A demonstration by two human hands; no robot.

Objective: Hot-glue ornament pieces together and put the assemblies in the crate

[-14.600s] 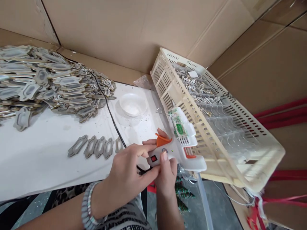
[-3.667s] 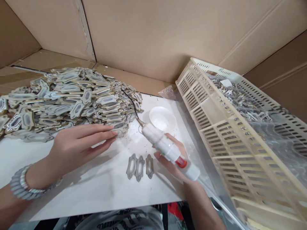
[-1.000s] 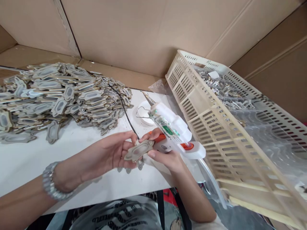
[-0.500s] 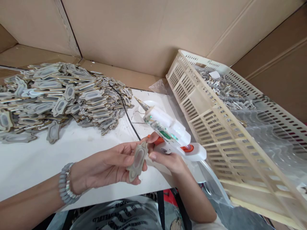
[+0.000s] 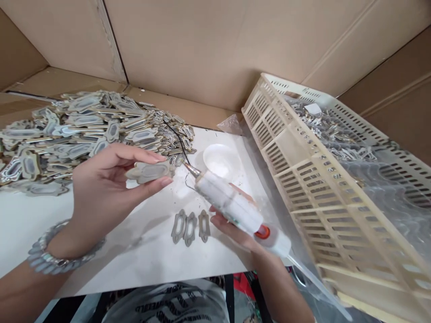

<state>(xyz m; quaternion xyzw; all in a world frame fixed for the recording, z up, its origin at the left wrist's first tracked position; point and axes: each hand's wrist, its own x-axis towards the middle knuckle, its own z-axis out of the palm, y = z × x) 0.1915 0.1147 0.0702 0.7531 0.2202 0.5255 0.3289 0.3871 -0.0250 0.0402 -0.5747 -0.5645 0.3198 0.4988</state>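
Between the thumb and fingers of my left hand [image 5: 104, 188] is a small grey frame-shaped plate [image 5: 150, 172], held level with its back side showing. My right hand [image 5: 235, 229] is wrapped round a white hot glue gun [image 5: 229, 199]. The metal nozzle [image 5: 191, 169] points up and left, close to the plate's right end; whether it touches I cannot tell. A clear glue stick [image 5: 319, 282] sticks out of the gun's rear. Below, three similar frame plates [image 5: 190, 229] lie side by side on the white table [image 5: 141, 264].
A big heap of such plates [image 5: 84, 121] covers the table's back left. Behind the gun sits a round white dish [image 5: 220, 159]. On the right stands a slatted cream crate [image 5: 296, 179] with metal pieces and clear plastic trays. Cardboard walls [image 5: 188, 49] enclose the back.
My left hand has moved up and left with the plate, turning it level. The glue gun has swung lower, its nozzle now by the plate. Three plates on the table have come into view.
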